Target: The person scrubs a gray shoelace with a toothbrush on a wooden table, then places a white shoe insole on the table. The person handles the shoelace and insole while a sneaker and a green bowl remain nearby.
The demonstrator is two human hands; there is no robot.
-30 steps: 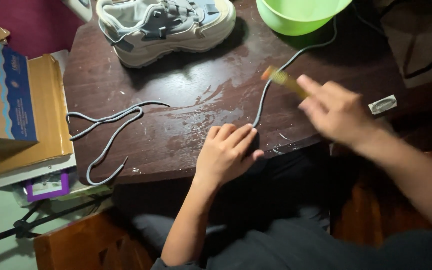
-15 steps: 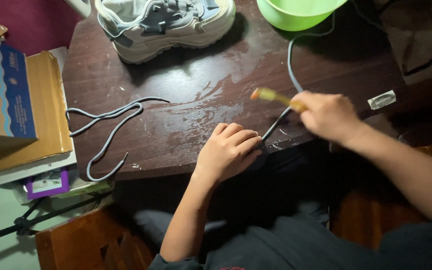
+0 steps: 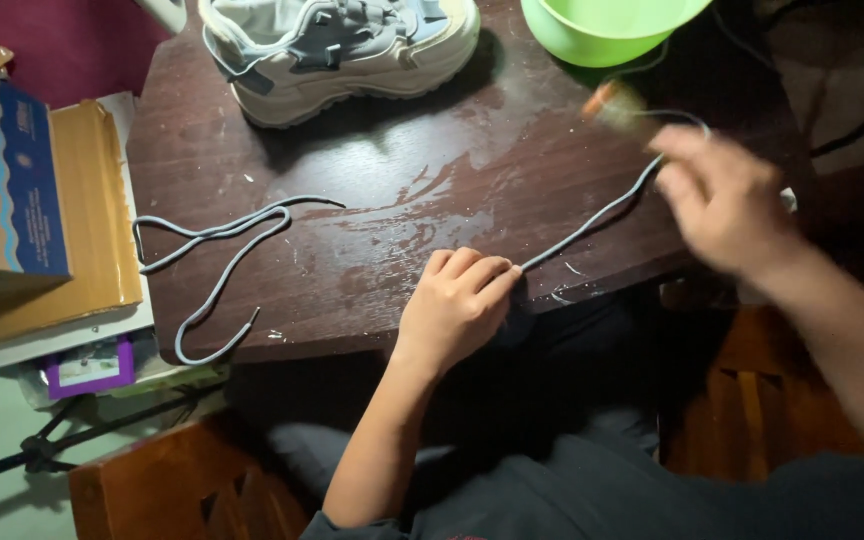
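My left hand (image 3: 458, 303) rests on the dark wooden table (image 3: 252, 150) near its front edge, fingers curled, pinning one end of a grey shoelace (image 3: 597, 215). That lace runs up to the right to my right hand (image 3: 727, 200), which is blurred and holds a small brush with an orange handle (image 3: 612, 103) over the lace. A second grey shoelace (image 3: 217, 255) lies looped at the table's left. A white and grey sneaker (image 3: 342, 45) without laces lies at the back.
A green plastic bowl (image 3: 602, 25) stands at the back right. An open cardboard box (image 3: 22, 200) sits on papers to the left of the table. A wet patch (image 3: 412, 195) shines on the tabletop. A wooden stool (image 3: 172, 480) is below.
My right hand has swung the brush up and to the right along the lace, away from my left hand. The lace is now stretched straighter. My left hand has stayed put.
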